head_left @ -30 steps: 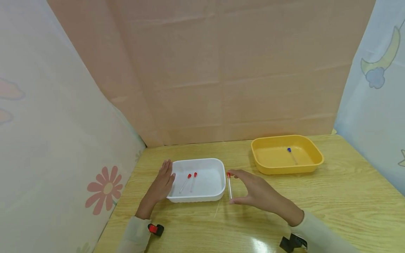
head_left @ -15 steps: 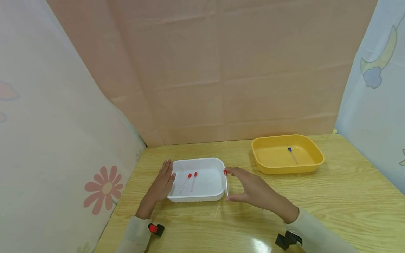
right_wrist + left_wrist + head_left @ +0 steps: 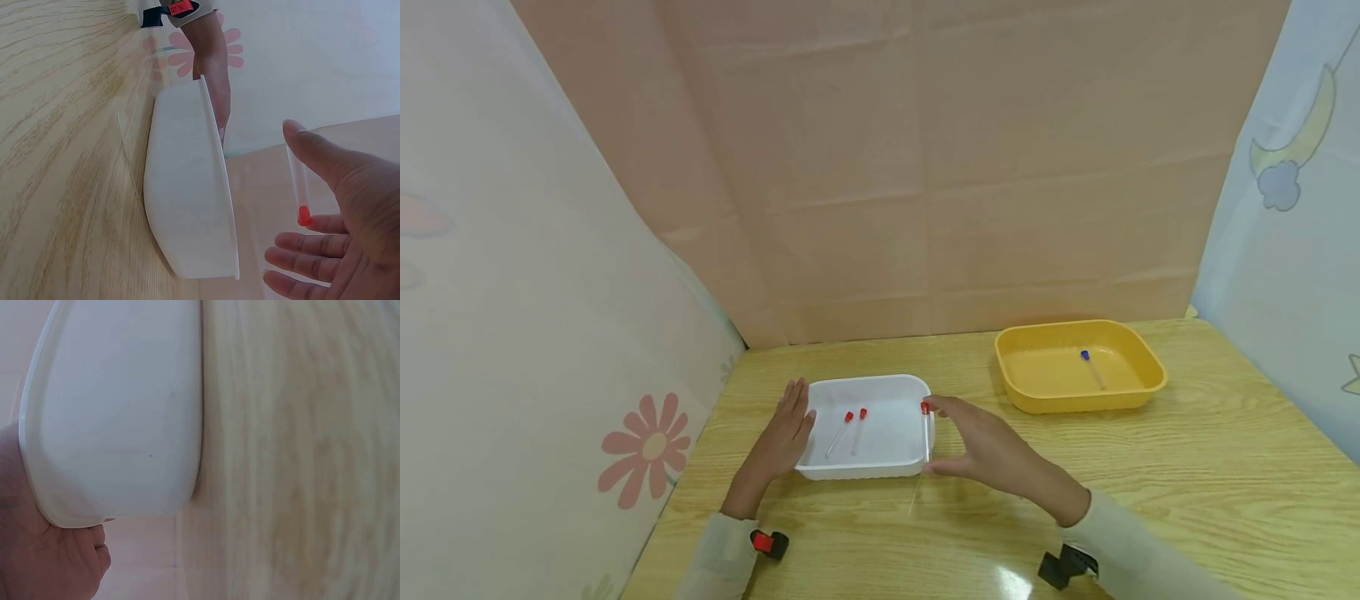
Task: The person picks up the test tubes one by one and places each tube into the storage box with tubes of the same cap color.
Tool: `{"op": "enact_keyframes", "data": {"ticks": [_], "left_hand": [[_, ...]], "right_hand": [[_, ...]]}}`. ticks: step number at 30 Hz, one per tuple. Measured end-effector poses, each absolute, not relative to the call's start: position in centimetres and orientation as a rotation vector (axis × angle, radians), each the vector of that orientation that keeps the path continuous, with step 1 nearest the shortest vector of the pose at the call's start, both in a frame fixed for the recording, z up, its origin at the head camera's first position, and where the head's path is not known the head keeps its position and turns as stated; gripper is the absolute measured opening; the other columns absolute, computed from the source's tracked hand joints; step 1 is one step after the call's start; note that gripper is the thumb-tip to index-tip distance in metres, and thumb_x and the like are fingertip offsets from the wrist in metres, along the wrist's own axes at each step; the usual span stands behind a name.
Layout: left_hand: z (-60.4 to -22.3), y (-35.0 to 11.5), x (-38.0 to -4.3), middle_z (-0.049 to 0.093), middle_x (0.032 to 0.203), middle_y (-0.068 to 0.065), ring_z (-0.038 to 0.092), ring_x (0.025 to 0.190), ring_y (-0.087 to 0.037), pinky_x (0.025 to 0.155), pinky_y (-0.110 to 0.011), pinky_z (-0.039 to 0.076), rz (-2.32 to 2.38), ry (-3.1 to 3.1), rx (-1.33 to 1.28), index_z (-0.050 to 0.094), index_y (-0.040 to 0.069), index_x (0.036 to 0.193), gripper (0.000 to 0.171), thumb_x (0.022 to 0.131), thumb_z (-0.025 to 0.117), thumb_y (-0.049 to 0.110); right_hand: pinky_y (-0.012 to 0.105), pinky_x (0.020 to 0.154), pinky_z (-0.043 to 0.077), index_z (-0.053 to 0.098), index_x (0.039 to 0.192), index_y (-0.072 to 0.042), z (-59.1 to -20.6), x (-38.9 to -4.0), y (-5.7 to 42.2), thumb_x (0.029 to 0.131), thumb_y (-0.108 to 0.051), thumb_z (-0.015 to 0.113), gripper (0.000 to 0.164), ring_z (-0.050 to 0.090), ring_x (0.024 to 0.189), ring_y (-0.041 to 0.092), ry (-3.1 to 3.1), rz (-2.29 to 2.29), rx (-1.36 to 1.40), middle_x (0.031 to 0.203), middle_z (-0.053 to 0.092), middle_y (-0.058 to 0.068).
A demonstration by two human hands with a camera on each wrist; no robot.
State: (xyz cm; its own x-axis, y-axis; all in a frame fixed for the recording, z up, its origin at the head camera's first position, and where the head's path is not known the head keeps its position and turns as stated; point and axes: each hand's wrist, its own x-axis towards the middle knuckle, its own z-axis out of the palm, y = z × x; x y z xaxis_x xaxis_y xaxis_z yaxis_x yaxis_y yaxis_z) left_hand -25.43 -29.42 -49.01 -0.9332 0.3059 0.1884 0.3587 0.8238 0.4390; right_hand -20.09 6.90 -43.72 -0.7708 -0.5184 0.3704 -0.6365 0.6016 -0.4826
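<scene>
My right hand (image 3: 995,444) pinches a clear test tube (image 3: 927,437) with a red cap lengthwise, thumb at the bare end and index finger at the cap. The tube is over the right rim of the white tray (image 3: 880,472). In the right wrist view, the red cap (image 3: 304,215) sits by the index finger, while the other fingers extend without touching the tube. My left hand (image 3: 784,437) rests against the tray's left end, fingers straight and thumb by the rim. Inside the tray lie two more red-capped tubes, a tilted one (image 3: 839,436) and one beside it (image 3: 859,433).
A yellow tray (image 3: 1075,403) stands at the back right, with one blue-capped tube (image 3: 1094,371) in it. Beneath is a wooden table (image 3: 865,542). A brown sheet (image 3: 925,167) hangs behind, and a flower-printed sheet (image 3: 550,333) borders the left side.
My right hand has moved left with the red-capped test tube, from beside the white tray to over its right rim. The left hand and both trays stay in place.
</scene>
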Motion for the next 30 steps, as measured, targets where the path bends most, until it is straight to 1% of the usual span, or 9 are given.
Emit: {"op": "enact_keyframes", "data": {"ticks": [5, 8, 13, 20, 24, 27, 30], "left_hand": [[-49.1, -29.5, -25.5, 0.008, 0.168, -0.020, 0.001, 0.155, -0.038, 0.122, -0.057, 0.011, -0.728, -2.900, -0.523, 0.014, -0.009, 0.158, 0.060, 0.113, 0.034, 0.026], [-49.1, -29.5, -25.5, 0.008, 0.168, -0.020, 0.002, 0.155, -0.038, 0.122, -0.057, 0.011, -0.701, -2.903, -0.530, 0.013, -0.009, 0.158, 0.061, 0.113, 0.031, 0.029], [-49.2, -29.5, -25.5, 0.009, 0.168, -0.021, 0.001, 0.155, -0.037, 0.122, -0.057, 0.012, -0.696, -2.902, -0.529, 0.013, -0.008, 0.158, 0.062, 0.113, 0.030, 0.031], [-49.3, -29.5, -25.6, 0.008, 0.167, -0.021, 0.003, 0.155, -0.040, 0.122, -0.057, 0.011, -0.700, -2.898, -0.523, 0.015, -0.010, 0.157, 0.060, 0.113, 0.032, 0.027], [-49.2, -29.5, -25.6, 0.008, 0.167, -0.022, 0.003, 0.155, -0.040, 0.122, -0.057, 0.011, -0.712, -2.887, -0.527, 0.016, -0.011, 0.157, 0.059, 0.112, 0.034, 0.023], [-49.1, -29.5, -25.5, 0.007, 0.167, -0.021, 0.001, 0.155, -0.039, 0.123, -0.056, 0.010, -0.717, -2.892, -0.532, 0.015, -0.011, 0.157, 0.060, 0.112, 0.034, 0.024], [-49.1, -29.4, -25.5, 0.007, 0.168, -0.021, 0.000, 0.155, -0.037, 0.123, -0.056, 0.010, -0.720, -2.896, -0.537, 0.014, -0.010, 0.157, 0.060, 0.113, 0.033, 0.026]], "right_hand": [[0.045, 0.096, 0.054, 0.048, 0.146, -0.004, -43.8, -20.2, 6.5, 0.077, -0.045, 0.088, 0.089, 0.065, 0.117, 0.027, -2.637, 0.933, 0.972, 0.139, 0.061, 0.006], [0.046, 0.094, 0.054, 0.047, 0.146, -0.004, -43.9, -20.3, 6.3, 0.076, -0.044, 0.088, 0.090, 0.065, 0.117, 0.029, -2.647, 0.954, 0.967, 0.138, 0.061, 0.006], [0.046, 0.092, 0.055, 0.046, 0.147, -0.005, -43.9, -20.5, 5.9, 0.076, -0.044, 0.089, 0.092, 0.065, 0.116, 0.028, -2.664, 0.977, 0.951, 0.139, 0.060, 0.006], [0.043, 0.096, 0.053, 0.046, 0.149, -0.006, -43.9, -20.7, 5.4, 0.078, -0.054, 0.083, 0.093, 0.064, 0.117, 0.023, -2.679, 0.998, 0.955, 0.142, 0.059, 0.003], [0.045, 0.099, 0.052, 0.045, 0.150, -0.005, -44.0, -20.8, 5.1, 0.079, -0.053, 0.083, 0.094, 0.063, 0.119, 0.025, -2.666, 1.003, 0.969, 0.144, 0.058, 0.006], [0.045, 0.101, 0.051, 0.044, 0.150, -0.004, -44.3, -21.0, 4.9, 0.079, -0.051, 0.084, 0.094, 0.062, 0.121, 0.028, -2.670, 1.036, 0.980, 0.145, 0.057, 0.007], [0.044, 0.100, 0.051, 0.044, 0.151, -0.005, -44.6, -21.2, 4.7, 0.079, -0.052, 0.083, 0.095, 0.062, 0.122, 0.027, -2.685, 1.069, 0.974, 0.145, 0.057, 0.006]]}}
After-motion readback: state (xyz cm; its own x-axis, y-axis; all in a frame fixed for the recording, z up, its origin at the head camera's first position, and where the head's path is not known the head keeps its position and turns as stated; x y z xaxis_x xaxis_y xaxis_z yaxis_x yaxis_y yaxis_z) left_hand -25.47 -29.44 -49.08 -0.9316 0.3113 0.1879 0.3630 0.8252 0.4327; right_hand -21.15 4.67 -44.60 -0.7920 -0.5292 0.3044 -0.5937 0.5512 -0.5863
